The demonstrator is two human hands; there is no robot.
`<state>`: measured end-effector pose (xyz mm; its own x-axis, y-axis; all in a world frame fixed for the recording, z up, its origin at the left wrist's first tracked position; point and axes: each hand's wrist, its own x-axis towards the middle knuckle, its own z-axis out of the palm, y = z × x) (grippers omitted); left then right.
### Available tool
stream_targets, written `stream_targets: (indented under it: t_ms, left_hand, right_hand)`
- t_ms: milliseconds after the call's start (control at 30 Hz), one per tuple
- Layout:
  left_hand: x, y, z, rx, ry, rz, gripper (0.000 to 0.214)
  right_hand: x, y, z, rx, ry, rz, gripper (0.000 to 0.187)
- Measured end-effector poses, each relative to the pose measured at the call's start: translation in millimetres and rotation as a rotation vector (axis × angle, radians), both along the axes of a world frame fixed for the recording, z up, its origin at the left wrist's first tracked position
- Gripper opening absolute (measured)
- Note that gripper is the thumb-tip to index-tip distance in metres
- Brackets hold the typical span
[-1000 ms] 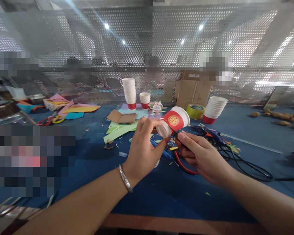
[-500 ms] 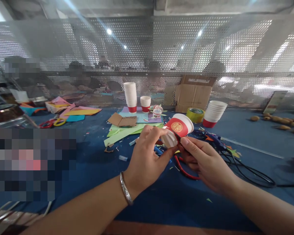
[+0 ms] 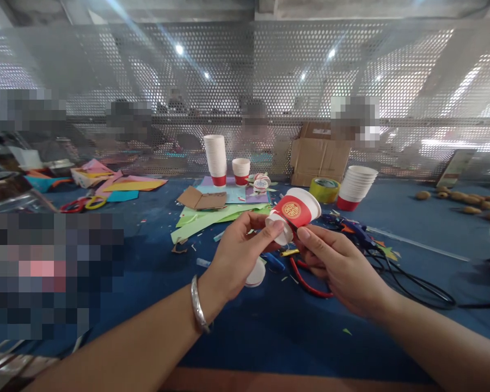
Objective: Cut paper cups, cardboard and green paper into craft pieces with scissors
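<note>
My left hand (image 3: pixel 239 256) pinches the bottom of a red and white paper cup (image 3: pixel 294 210) that lies on its side above the blue table, mouth pointing away to the right. My right hand (image 3: pixel 337 267) is closed on red-handled scissors (image 3: pixel 306 280), whose dark blade tip touches the cup's lower side. A silver bangle (image 3: pixel 196 305) sits on my left wrist. A small white round piece (image 3: pixel 256 274) lies on the table just under my left hand.
On the blue table (image 3: pixel 269 321) stand a tall cup stack (image 3: pixel 215 159), a single cup (image 3: pixel 240 169) and a leaning cup stack (image 3: pixel 356 188). A tape roll (image 3: pixel 325 189), cardboard box (image 3: pixel 320 155), coloured paper sheets (image 3: pixel 208 215), black cables (image 3: pixel 408 277) and paper scraps lie about.
The cup and both hands have shifted slightly left and down. My left fingers have moved round the cup's bottom. The small white round piece now shows on the table.
</note>
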<state>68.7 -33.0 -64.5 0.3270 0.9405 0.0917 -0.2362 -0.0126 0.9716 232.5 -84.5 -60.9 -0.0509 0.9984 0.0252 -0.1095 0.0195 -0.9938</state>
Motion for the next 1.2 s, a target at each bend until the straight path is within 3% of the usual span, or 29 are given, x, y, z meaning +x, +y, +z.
stream_targets:
  t_ms: [267,833,1200]
  left_hand:
    - [0.7,-7.0,4.4,-0.002,-0.03,0.015,0.034]
    - [-3.3,-7.1,-1.8,0.354,0.215,0.132,0.033]
    - [-5.9,-4.0,-3.8,0.395,0.279,0.117,0.029]
  right_hand:
    - [0.7,-0.9,-4.6,0.019,-0.086,0.003,0.039]
    - [0.5,1.5,-5.2,0.068,-0.121,0.003,0.038]
    - [1.4,1.1,-4.7,0.07,-0.149,0.006,0.039]
